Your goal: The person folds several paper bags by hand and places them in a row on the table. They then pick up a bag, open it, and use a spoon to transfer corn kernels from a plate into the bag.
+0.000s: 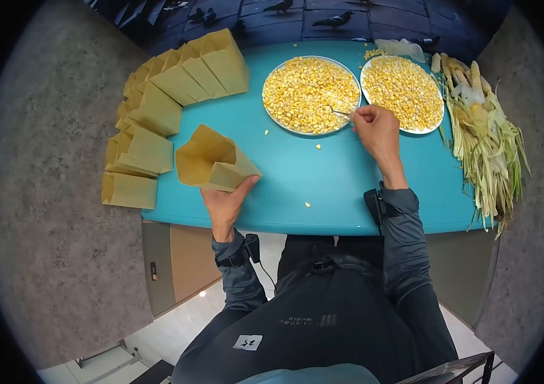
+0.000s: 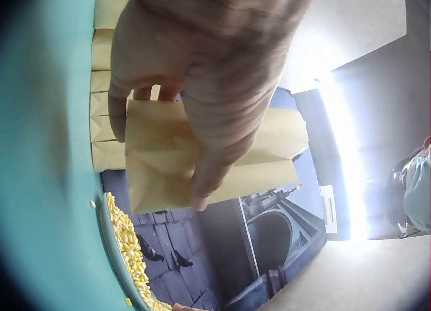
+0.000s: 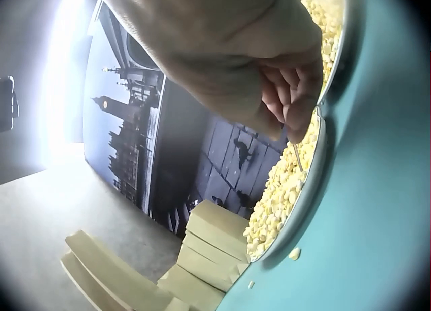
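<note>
My left hand [image 1: 223,207] grips an open brown paper bag [image 1: 230,173], with the thumb on its near side. The bag is tilted, and its wide mouth shows in the head view. In the left wrist view the thumb lies across the bag [image 2: 161,149]. My right hand [image 1: 379,134] pinches the thin handle of a metal spoon [image 1: 341,114] over the left plate [image 1: 270,120] of corn kernels. The spoon's far end is among the kernels, so its bowl is mostly hidden. The right wrist view shows the handle [image 3: 297,156] below the fingertips.
Several standing paper bags [image 1: 150,109] line the left side of the blue table [image 1: 284,198]. A second plate of kernels [image 1: 403,96] stands beside the first. Corn husks and cobs [image 1: 486,141] hang over the right edge. A few loose kernels [image 1: 318,147] lie on the table.
</note>
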The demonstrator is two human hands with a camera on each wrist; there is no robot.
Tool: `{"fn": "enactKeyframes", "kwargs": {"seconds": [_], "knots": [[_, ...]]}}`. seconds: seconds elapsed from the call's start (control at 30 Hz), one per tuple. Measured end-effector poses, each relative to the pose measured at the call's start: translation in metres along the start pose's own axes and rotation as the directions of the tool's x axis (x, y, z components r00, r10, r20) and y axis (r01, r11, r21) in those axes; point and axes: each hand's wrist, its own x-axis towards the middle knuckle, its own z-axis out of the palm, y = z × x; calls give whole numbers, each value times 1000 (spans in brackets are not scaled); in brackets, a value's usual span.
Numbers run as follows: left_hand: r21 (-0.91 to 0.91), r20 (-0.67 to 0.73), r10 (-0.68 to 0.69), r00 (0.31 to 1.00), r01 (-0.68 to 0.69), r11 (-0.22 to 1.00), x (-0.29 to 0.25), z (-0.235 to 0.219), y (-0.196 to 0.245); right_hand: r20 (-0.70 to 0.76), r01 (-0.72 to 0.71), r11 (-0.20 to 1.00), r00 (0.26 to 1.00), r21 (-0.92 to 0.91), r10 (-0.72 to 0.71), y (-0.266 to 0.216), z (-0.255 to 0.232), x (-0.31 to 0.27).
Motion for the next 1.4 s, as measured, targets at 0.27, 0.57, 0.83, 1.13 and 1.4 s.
{"fn": "enactKeyframes", "kwargs": {"seconds": [0.27, 0.57, 0.83, 1.13, 1.4], "knots": [[56, 95, 4, 995, -10, 998, 17, 3, 5, -71, -78, 976, 993, 202, 94, -12, 16, 3], [271, 248, 18, 969, -87, 959, 61, 18, 25, 33, -285, 768, 945, 574, 326, 7, 40, 15], [403, 376, 73, 924, -234, 885, 89, 27, 34, 20, -272, 690, 937, 670, 350, -1, 25, 21], [450, 462, 38, 886, -271, 851, 109, 39, 23, -14, -154, 735, 976, 660, 216, -48, 0, 24], [444, 434, -29, 900, -186, 877, 106, 53, 25, -11, 565, 800, 818, 203, -575, -73, 5, 17]]}}
